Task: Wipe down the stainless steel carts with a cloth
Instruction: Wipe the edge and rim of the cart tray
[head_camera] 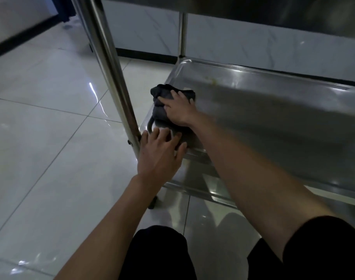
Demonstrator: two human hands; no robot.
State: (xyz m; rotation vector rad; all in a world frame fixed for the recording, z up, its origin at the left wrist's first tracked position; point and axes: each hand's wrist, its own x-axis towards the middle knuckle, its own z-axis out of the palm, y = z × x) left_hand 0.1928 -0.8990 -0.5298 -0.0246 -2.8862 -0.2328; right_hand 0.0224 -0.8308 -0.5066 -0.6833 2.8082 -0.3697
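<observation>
A dark grey cloth (161,98) lies bunched at the left end of the stainless steel cart's lower shelf (273,110). My right hand (178,110) lies on top of the cloth with fingers spread, pressing it onto the shelf. My left hand (160,152) rests with spread fingers on the shelf's near left corner, beside the cart's upright post (108,63). Part of the cloth is hidden under my right hand.
The cart's upper shelf (253,9) overhangs at the top. A second post (182,35) stands at the far corner. A small yellowish spot (212,81) marks the shelf's far rim. Glossy tiled floor (41,138) spreads left; a caster (153,202) sits below the corner. My knees are at the bottom.
</observation>
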